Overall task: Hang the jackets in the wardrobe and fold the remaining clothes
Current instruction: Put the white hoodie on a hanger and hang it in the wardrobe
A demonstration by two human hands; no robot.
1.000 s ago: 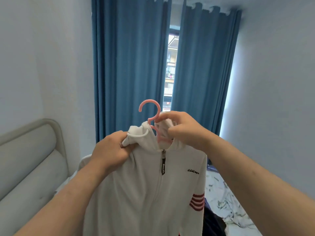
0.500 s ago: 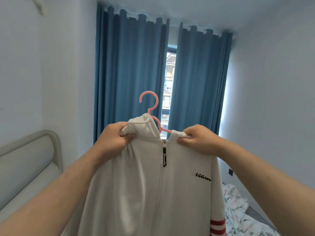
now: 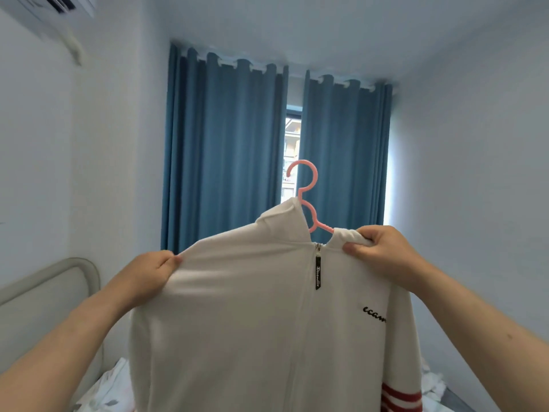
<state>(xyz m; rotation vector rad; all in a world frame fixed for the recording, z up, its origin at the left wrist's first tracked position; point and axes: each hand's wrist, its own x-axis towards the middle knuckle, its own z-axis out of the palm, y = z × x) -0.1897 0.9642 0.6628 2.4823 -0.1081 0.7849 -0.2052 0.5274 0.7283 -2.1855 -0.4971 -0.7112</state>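
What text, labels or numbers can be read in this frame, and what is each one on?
"ecan" or similar: black script on the chest of the white jacket, cut off at its right by a fold.
Zipper pull: small lettering, too small to read.
Air conditioner, pink hanger, curtains: no text visible.

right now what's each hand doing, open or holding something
Left hand: closed, pinching the shoulder of the white zip-up jacket.
Right hand: closed, gripping the jacket's collar by the pink plastic hanger.
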